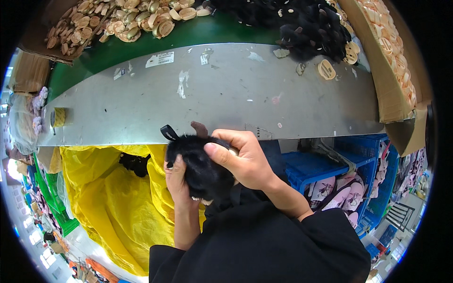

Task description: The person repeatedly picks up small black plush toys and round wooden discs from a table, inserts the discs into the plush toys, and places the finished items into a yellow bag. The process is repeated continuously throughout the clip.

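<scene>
Near the worktop's left edge sits a yellow tape roll. Next comes a big yellow bag, below the front edge. By that edge's middle, the left hand holds one side of a fuzzy black thing — the right hand pinches the other side. Farther right is a blue crate.
</scene>
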Available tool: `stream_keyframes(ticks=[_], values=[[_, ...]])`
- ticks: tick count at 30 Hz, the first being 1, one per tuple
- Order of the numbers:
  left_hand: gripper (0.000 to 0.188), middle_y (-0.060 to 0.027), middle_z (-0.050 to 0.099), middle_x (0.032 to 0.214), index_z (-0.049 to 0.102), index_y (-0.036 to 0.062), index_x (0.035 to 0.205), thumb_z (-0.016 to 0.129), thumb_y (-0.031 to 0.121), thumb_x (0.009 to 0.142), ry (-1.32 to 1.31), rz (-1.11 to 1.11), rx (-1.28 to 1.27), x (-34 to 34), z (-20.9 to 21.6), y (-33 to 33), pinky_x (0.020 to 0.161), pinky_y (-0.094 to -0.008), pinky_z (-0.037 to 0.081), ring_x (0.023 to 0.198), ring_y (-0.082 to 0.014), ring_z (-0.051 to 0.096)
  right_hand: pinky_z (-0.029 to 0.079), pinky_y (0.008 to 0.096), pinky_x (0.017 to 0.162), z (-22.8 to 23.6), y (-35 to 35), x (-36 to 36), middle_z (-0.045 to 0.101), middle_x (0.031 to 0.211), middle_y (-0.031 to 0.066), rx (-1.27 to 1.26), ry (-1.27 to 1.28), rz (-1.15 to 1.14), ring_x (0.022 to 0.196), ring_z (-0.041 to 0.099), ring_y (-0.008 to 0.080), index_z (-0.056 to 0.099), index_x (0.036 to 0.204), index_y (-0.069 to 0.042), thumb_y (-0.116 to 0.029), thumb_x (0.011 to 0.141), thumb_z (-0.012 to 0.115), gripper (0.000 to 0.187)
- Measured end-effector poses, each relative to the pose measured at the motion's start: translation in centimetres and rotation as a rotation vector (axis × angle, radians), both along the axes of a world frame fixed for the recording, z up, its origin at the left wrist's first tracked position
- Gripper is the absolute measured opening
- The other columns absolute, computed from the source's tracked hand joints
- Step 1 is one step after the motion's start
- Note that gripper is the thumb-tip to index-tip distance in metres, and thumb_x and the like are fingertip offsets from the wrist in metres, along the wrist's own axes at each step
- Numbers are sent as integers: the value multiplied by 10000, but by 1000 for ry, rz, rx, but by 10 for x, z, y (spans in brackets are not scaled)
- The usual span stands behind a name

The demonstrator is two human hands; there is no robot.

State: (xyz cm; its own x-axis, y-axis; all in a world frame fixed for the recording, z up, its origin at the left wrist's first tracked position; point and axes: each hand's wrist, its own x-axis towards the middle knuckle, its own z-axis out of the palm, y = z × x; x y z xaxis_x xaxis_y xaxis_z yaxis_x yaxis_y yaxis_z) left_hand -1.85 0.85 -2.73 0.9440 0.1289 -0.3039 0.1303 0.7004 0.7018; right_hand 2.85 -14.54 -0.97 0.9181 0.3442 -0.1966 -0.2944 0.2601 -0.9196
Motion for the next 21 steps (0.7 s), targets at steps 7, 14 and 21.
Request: stream_keyframes(ticks=[7, 14, 21], values=[[467, -76, 651, 1172, 572, -13, 1268, 712, 289, 940, -82, -86, 216, -6, 3, 1, 912, -316, 532, 1069, -174, 651, 360, 260, 511, 0, 2, 4, 476, 605, -5, -220, -119, -100, 618, 404, 33, 617, 834, 30, -212, 964, 685, 283], [355, -46, 700, 1036, 659, -2, 1156, 804, 30, 833, -26, 68, 267, -6, 14, -17, 864, -289, 536, 929, -146, 665, 342, 252, 509, 15, -4, 3, 466, 599, -20, -134, -83, -26, 594, 382, 31, 625, 859, 14, -168, 949, 694, 215], [370, -97, 702, 1105, 643, 2, 1199, 770, 68, 858, 48, 66, -2, -6, 14, -16, 907, -334, 556, 993, -219, 686, 336, 235, 537, 15, -11, -2, 477, 662, -10, -209, -177, -22, 604, 395, 46, 597, 879, -14, -153, 965, 684, 185]])
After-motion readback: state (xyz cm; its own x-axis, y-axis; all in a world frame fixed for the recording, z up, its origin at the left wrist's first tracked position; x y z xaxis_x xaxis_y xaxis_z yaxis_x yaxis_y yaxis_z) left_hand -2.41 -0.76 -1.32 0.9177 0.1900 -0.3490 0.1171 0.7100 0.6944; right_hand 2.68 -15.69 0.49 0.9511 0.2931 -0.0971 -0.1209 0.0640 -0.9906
